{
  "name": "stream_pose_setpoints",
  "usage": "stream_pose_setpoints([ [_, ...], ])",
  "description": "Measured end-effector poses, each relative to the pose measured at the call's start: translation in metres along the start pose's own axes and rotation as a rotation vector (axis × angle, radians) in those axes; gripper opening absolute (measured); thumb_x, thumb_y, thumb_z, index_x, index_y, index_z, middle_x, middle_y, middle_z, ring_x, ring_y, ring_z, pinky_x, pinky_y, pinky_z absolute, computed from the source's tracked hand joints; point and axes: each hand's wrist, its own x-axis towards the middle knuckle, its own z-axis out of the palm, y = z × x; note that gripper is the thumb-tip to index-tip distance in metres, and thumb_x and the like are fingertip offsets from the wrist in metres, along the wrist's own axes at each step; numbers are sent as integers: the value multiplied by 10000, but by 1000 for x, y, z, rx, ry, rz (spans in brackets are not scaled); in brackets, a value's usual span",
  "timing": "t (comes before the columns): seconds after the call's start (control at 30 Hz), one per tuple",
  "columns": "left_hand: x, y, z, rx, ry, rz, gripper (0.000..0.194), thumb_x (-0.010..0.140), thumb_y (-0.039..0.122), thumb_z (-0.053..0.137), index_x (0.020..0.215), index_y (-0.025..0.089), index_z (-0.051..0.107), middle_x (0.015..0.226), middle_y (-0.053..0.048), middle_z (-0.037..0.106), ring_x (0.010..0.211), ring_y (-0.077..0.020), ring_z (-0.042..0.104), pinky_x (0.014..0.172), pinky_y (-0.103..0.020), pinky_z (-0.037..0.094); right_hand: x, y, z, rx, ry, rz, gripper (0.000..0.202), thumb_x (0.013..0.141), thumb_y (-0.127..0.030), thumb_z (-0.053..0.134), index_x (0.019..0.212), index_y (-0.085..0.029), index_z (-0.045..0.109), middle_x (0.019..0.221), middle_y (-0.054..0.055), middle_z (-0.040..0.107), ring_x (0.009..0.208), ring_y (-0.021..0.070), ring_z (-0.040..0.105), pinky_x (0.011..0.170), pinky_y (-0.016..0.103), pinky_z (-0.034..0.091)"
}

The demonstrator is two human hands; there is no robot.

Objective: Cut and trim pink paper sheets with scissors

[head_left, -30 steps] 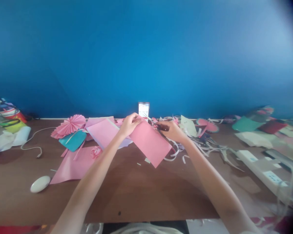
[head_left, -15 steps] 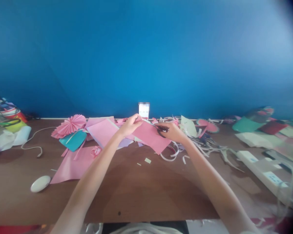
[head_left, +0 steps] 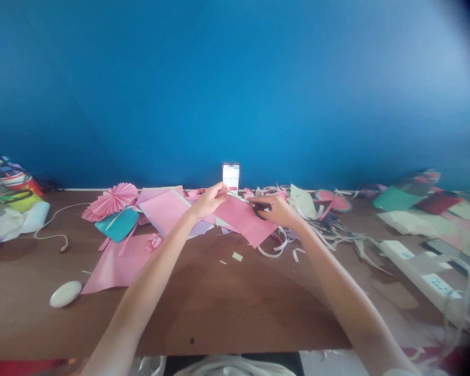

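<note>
My left hand (head_left: 212,201) pinches the upper left corner of a pink paper sheet (head_left: 248,224) above the back of the table. In my right hand (head_left: 274,210) are scissors (head_left: 241,197) with dark handles, their blades pointing left along the sheet's upper edge toward my left fingertips. The sheet slants down to the right below both hands. Behind my left wrist lie more pink and lilac sheets (head_left: 166,209). A lit phone (head_left: 231,176) stands upright against the blue wall, just beyond my hands.
At the left are a pink paper fan (head_left: 115,201), a teal piece (head_left: 119,224), a pink sheet (head_left: 115,266) and a white mouse (head_left: 66,294). Paper strips (head_left: 329,235), a power strip (head_left: 419,271) and a dark phone (head_left: 454,256) lie at the right.
The scissor blades show more along the sheet's upper edge, and the sheet's lower right part has shifted slightly right. Both hands have hardly moved.
</note>
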Motion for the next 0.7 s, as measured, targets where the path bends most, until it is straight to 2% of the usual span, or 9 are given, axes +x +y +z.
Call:
stream_pose_setpoints([
  [0.4, -1, 3, 0, 19, 15, -12, 251, 915, 446, 485, 965, 202, 522, 1000, -51, 595, 948, -208, 535, 769, -302, 390, -1, -2, -1, -44, 0, 27, 411, 768, -140, 582, 1147, -228, 716, 1047, 25, 742, 813, 180, 689, 743, 275, 541],
  [0.7, -1, 4, -2, 31, 37, -27, 278, 890, 468, 522, 956, 198, 529, 916, -40, 572, 936, -214, 515, 800, -314, 392, 0, 3, 3, -31, 30, 28, 409, 765, -136, 581, 1138, -232, 720, 1067, 19, 737, 855, 185, 694, 738, 259, 538],
])
